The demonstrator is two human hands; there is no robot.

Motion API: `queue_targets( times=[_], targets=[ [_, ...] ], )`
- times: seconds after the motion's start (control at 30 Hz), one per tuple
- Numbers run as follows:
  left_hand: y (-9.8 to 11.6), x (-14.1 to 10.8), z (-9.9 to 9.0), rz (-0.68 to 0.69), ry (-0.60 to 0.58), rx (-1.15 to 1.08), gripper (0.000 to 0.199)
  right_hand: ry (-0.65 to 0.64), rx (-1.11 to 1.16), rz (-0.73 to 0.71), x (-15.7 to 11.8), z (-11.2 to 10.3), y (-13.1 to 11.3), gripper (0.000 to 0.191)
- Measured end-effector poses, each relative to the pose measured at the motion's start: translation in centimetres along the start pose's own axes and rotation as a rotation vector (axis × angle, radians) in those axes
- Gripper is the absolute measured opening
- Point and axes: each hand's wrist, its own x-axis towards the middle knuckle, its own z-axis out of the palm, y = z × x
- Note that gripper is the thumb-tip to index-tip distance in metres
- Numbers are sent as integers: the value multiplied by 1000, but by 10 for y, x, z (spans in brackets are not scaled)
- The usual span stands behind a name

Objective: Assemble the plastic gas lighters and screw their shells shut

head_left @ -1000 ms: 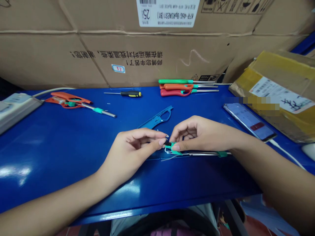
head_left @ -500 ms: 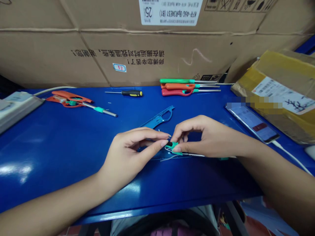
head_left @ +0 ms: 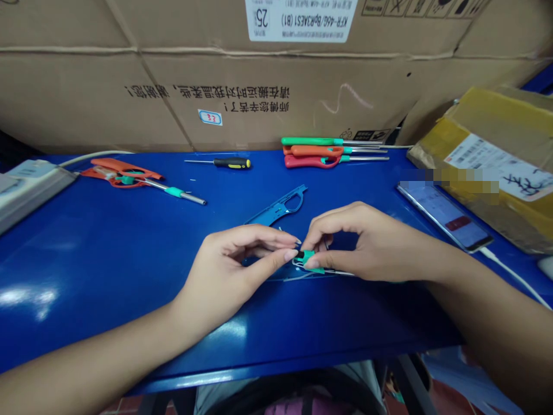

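My right hand [head_left: 363, 248] is shut on a small green plastic part [head_left: 307, 258] with a black tip. A thin metal rod [head_left: 339, 272] runs from that part towards the right, and my wrist hides its far end. My left hand [head_left: 242, 256] is close by, its thumb against the black tip and its index finger just above. I cannot tell whether it grips anything. A white wire loop [head_left: 298, 263] sits under the part. Behind my hands lies a blue plastic frame [head_left: 276, 208] with a loop at one end.
A blue tabletop [head_left: 108, 248] carries an orange-handled tool [head_left: 121, 176], a black-handled screwdriver [head_left: 231, 163], several coloured-handled tools [head_left: 313, 153], a phone [head_left: 444, 216] with a cable, and a power strip [head_left: 30, 184]. A cardboard box [head_left: 216, 98] walls the back; a taped parcel [head_left: 488, 167] sits right.
My right hand has shifted slightly right and now covers the rod's far end and its green sleeve. The green part has turned a little between my fingers. The view has drifted slightly.
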Motion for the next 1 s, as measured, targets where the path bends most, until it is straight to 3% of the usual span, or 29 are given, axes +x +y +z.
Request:
queue_targets(
  times=[0.23, 0.63, 0.8, 1.0],
  targets=[
    [1, 2, 0, -22, -22, -8, 6, -23, 92, 158, 1, 0, -2, 19],
    [0, 4, 2, -80, -120, -16, 16, -68, 102, 196, 1, -1, 1, 20],
    [2, 7, 0, -11, -154, 101, 11, -47, 85, 194, 0, -3, -1, 23],
    [1, 4, 0, 120, -97, 206, 8, -33, 125, 211, 2, 0, -2, 17]
  ],
)
